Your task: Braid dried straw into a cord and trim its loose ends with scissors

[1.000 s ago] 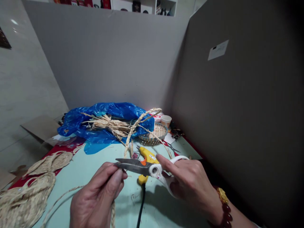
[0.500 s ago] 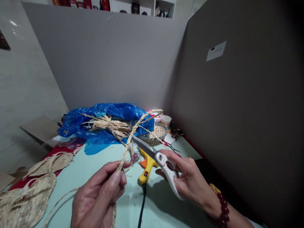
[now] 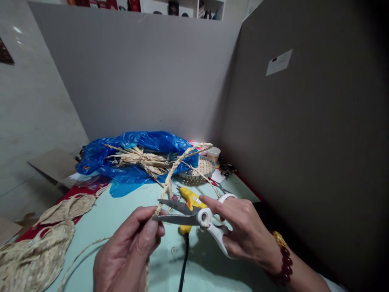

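Grey partition walls stood around a pale green table (image 3: 121, 211), where a blue plastic bag (image 3: 136, 154) with a bundle of straw (image 3: 142, 159) lay at the far side and woven straw pieces (image 3: 33, 247) lay at the near left. At the near edge the left hand (image 3: 127, 251) pinched a braided straw cord (image 3: 173, 170) between thumb and fingers, and the cord rose from it toward the far right. The right hand (image 3: 243, 231) gripped the white handles of the scissors (image 3: 188, 215), whose 2 blades were slightly parted with the tips just beside the cord at the left fingertips, above a yellow glue gun (image 3: 190, 202) on the table.
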Motion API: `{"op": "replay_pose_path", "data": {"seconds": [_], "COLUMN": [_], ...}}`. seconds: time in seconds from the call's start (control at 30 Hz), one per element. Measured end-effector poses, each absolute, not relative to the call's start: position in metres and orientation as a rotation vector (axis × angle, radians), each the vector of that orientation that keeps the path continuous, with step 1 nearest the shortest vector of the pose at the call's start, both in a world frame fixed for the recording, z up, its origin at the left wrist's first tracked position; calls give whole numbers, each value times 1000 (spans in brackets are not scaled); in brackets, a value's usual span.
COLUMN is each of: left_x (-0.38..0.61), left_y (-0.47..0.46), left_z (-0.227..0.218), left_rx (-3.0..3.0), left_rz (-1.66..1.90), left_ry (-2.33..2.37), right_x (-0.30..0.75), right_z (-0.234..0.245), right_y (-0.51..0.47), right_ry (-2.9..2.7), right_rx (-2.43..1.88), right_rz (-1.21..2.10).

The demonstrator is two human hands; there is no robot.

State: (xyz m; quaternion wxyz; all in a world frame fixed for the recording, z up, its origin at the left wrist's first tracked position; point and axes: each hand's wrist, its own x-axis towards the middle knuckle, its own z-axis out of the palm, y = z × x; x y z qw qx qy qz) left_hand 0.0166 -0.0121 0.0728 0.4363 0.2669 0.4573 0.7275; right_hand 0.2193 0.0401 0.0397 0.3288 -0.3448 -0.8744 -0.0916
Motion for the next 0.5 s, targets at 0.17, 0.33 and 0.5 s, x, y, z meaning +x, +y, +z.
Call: {"op": "replay_pose_path", "data": {"seconds": [0.17, 0.33, 0.5], "left_x": [16, 16, 14], "left_y": [-11, -12, -13], "left_z": [64, 61, 60], "left_rx": [750, 823, 874], "left_rz": [1876, 1899, 1891], "left_ry": [1160, 1190, 1196], "right_x": [218, 219, 220], "right_z": [40, 45, 41], "right_y": [39, 37, 38], "right_ry": [-2249, -2222, -2226], "right_rx": [-885, -841, -850], "right_rz": [-351, -421, -390]}}
